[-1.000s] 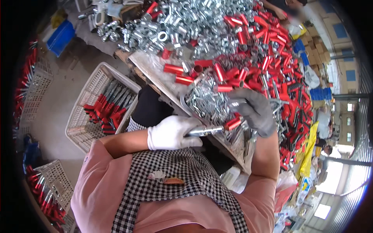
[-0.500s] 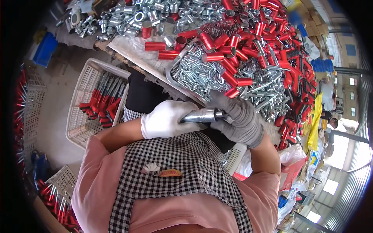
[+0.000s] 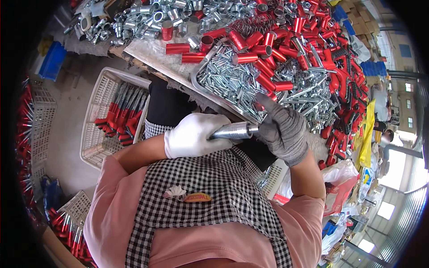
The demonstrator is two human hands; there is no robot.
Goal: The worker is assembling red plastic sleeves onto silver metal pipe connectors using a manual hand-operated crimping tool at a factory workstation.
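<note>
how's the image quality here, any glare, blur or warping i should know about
Head view: strong fisheye warp, so the metal tray's rim bows and black corners ring the frame; daylight blows out the windows at the right edge; bright glints sit on the silver tube held between the left hand and right hand; the centre is sharp, the rim soft.

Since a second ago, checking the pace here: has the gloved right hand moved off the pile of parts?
Yes. The right hand came back from the tray edge toward the body and now meets the metal tube held in the left hand.
</note>
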